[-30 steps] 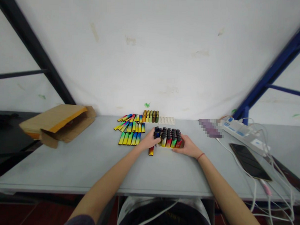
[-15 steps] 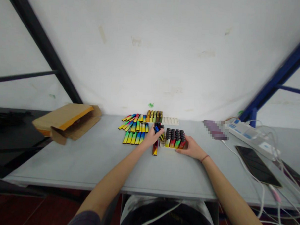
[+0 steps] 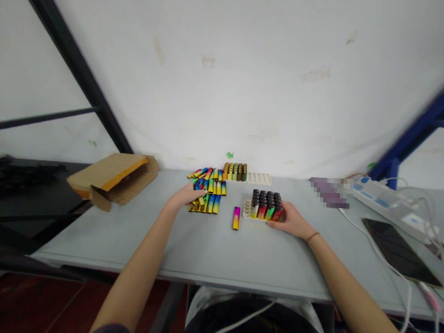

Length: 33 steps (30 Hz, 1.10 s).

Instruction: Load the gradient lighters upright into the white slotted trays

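My left hand (image 3: 186, 196) is closed on a few rainbow lighters (image 3: 199, 187) and rests on the left side of a flat pile of loose lighters (image 3: 210, 193). My right hand (image 3: 292, 219) lies against the right side of a white tray (image 3: 247, 209) that holds upright lighters with black caps (image 3: 266, 205); its fingers curl round the tray's edge. The tray's left column of slots shows bare. One lighter (image 3: 236, 218) lies alone on the grey table (image 3: 218, 250) between my hands.
A second tray (image 3: 258, 178) with a short row of upright lighters (image 3: 235, 171) stands by the wall. An open cardboard box (image 3: 114, 178) lies at the left. A power strip (image 3: 385, 202), cables and a phone (image 3: 402, 251) are at the right.
My left hand pulled a few lighters out of the tray's left column and carried them left onto the loose pile. The right hand stayed on the tray. The camera view shifted left.
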Tool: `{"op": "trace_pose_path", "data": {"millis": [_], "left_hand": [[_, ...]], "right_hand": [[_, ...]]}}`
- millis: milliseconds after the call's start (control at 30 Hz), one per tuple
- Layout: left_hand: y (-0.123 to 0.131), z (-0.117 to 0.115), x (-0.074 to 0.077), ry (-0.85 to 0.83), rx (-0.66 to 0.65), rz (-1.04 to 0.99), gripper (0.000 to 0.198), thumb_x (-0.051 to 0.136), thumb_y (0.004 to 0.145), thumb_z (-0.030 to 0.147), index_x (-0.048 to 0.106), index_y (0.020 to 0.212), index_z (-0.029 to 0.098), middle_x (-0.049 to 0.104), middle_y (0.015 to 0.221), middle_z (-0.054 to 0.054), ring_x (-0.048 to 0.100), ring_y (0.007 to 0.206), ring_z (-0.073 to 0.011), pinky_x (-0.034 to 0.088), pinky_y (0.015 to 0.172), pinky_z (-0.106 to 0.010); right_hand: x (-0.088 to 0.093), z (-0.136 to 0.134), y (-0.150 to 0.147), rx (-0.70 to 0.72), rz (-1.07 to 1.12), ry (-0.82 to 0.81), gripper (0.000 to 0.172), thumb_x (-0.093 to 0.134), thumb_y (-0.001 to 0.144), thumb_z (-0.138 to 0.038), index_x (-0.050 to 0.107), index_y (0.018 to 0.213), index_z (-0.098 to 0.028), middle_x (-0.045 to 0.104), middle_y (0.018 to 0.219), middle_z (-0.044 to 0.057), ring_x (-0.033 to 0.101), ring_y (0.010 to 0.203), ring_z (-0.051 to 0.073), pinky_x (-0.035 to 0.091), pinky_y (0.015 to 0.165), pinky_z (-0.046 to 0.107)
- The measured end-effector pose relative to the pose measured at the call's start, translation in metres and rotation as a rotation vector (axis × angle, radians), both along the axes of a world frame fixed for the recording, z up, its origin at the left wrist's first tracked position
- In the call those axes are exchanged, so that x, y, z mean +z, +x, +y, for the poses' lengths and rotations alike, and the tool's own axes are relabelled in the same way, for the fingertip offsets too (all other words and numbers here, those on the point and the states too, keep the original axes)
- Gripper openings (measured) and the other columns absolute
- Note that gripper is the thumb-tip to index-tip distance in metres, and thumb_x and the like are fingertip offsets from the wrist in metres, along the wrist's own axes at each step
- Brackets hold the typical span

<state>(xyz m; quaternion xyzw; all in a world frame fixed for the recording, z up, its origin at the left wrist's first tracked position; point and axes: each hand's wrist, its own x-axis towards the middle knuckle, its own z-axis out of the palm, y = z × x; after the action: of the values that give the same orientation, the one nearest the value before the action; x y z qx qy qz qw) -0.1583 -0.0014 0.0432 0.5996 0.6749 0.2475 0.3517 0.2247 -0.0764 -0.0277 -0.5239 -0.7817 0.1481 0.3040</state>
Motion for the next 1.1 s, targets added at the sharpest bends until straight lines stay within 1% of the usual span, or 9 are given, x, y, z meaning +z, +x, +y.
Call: {"op": "trace_pose_path", "data": {"millis": [67, 133, 267, 367, 533, 667, 867, 967, 1100], "left_hand": [[-0.001, -0.003, -0.004, 0.071, -0.062, 0.141, 0.039, 0.071, 0.070, 0.037, 0.063, 0.104, 0.017, 0.074, 0.084, -0.006, 0.070, 0.081, -0.0240, 0.058, 0.069, -0.032], [0.005, -0.004, -0.007, 0.142, -0.100, 0.290, 0.042, 0.070, 0.072, 0.036, 0.063, 0.108, 0.016, 0.075, 0.096, -0.009, 0.070, 0.092, -0.0262, 0.057, 0.078, -0.034], [0.026, -0.001, -0.007, 0.126, -0.128, 0.528, 0.038, 0.064, 0.078, 0.038, 0.063, 0.108, 0.014, 0.073, 0.109, -0.015, 0.068, 0.103, -0.0299, 0.054, 0.085, -0.035], [0.037, -0.001, -0.006, 0.137, -0.104, 0.623, 0.039, 0.062, 0.082, 0.040, 0.061, 0.111, 0.014, 0.072, 0.115, -0.017, 0.067, 0.109, -0.0305, 0.051, 0.086, -0.034], [0.037, -0.005, -0.009, 0.165, -0.067, 0.685, 0.049, 0.059, 0.086, 0.047, 0.056, 0.121, 0.012, 0.069, 0.120, -0.019, 0.066, 0.112, -0.0312, 0.050, 0.088, -0.034], [0.035, -0.010, -0.015, 0.220, -0.051, 0.704, 0.055, 0.054, 0.091, 0.049, 0.052, 0.129, 0.009, 0.063, 0.130, -0.023, 0.063, 0.117, -0.0325, 0.049, 0.093, -0.036], [0.039, -0.021, -0.017, 0.274, 0.026, 0.738, 0.059, 0.047, 0.095, 0.053, 0.051, 0.134, 0.010, 0.059, 0.132, -0.026, 0.063, 0.116, -0.0338, 0.050, 0.093, -0.041], [0.040, -0.027, -0.014, 0.270, 0.014, 0.730, 0.056, 0.047, 0.095, 0.050, 0.053, 0.135, 0.010, 0.058, 0.134, -0.025, 0.061, 0.118, -0.0341, 0.049, 0.096, -0.041], [0.039, -0.032, -0.007, 0.235, 0.004, 0.759, 0.045, 0.040, 0.098, 0.036, 0.057, 0.132, 0.012, 0.060, 0.132, -0.023, 0.063, 0.116, -0.0325, 0.050, 0.095, -0.040]], "right_hand": [[0.002, 0.000, -0.001, 0.011, -0.002, 0.001, 0.059, 0.073, 0.071, -0.055, 0.062, 0.115, -0.019, 0.071, 0.110, 0.012, 0.064, 0.097, 0.032, 0.049, 0.091, 0.048], [0.003, -0.001, -0.001, 0.019, -0.007, -0.001, 0.058, 0.073, 0.071, -0.056, 0.062, 0.115, -0.018, 0.071, 0.109, 0.012, 0.064, 0.097, 0.032, 0.049, 0.090, 0.047], [0.003, -0.001, -0.002, -0.003, -0.027, -0.007, 0.058, 0.072, 0.072, -0.055, 0.062, 0.115, -0.017, 0.071, 0.109, 0.014, 0.063, 0.098, 0.033, 0.048, 0.091, 0.048], [0.001, -0.001, -0.002, -0.004, -0.027, -0.001, 0.058, 0.072, 0.072, -0.054, 0.062, 0.115, -0.017, 0.071, 0.110, 0.013, 0.063, 0.098, 0.033, 0.048, 0.091, 0.048], [0.000, -0.001, -0.002, -0.002, -0.020, 0.012, 0.059, 0.072, 0.071, -0.054, 0.062, 0.116, -0.017, 0.071, 0.108, 0.013, 0.064, 0.099, 0.033, 0.048, 0.091, 0.047], [0.002, -0.001, -0.002, -0.001, -0.018, 0.011, 0.058, 0.073, 0.071, -0.053, 0.062, 0.116, -0.018, 0.072, 0.107, 0.013, 0.064, 0.097, 0.033, 0.048, 0.091, 0.047], [0.004, -0.002, -0.003, -0.005, -0.018, 0.008, 0.058, 0.074, 0.071, -0.051, 0.061, 0.116, -0.018, 0.072, 0.106, 0.012, 0.065, 0.096, 0.032, 0.048, 0.090, 0.047], [0.003, -0.002, -0.003, -0.006, -0.020, 0.010, 0.058, 0.074, 0.071, -0.051, 0.061, 0.117, -0.019, 0.072, 0.107, 0.012, 0.065, 0.096, 0.032, 0.048, 0.090, 0.047], [0.002, -0.002, -0.003, -0.006, -0.019, 0.011, 0.060, 0.074, 0.071, -0.050, 0.060, 0.120, -0.019, 0.072, 0.109, 0.012, 0.064, 0.098, 0.032, 0.048, 0.091, 0.046]]}}
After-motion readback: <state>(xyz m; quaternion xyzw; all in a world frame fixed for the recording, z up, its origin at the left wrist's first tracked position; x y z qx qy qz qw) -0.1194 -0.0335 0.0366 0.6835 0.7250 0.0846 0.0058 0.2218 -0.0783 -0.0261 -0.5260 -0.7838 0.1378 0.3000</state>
